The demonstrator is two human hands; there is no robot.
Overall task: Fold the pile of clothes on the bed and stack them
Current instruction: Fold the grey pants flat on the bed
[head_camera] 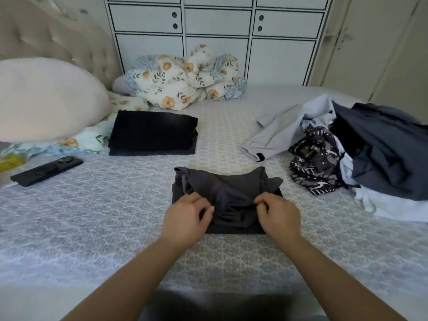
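Your left hand and right hand each pinch a fold of the soft, dark grey, part-folded garment, which lies rumpled on the grey patterned bed cover right before you. One neat, flat stack of folded black clothes sits farther back to the left. One loose heap of unfolded clothes, pale blue, navy and printed, lies to the right.

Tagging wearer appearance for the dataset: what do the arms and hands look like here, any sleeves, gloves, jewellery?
Both forearms are bare up to the frame edge, no sleeves showing. Left hand and right hand are ungloved; no rings, watch or bracelets visible. Fingernails look short and unpainted.
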